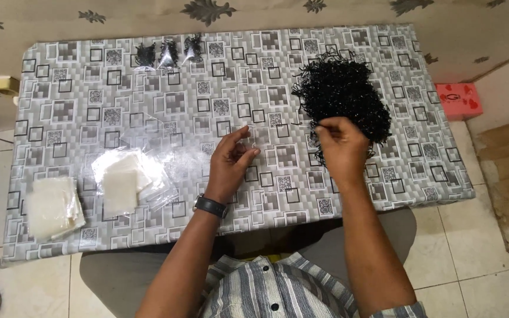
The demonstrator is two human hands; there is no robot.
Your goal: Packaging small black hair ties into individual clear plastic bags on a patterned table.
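Pinching black wiry pieces off a tangled pile (343, 94), right hand (341, 147) grip closed, left hand (231, 162) grip on small clear bag (253, 136).

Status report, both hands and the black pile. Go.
Left hand holds a clear bag, fingers pinched. Right hand picks at the black pile. Nothing between them.

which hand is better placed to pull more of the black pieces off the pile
Right. The right hand is already at the near edge of the black pile, fingers among the strands. The left hand sits apart, pinching a small clear bag.
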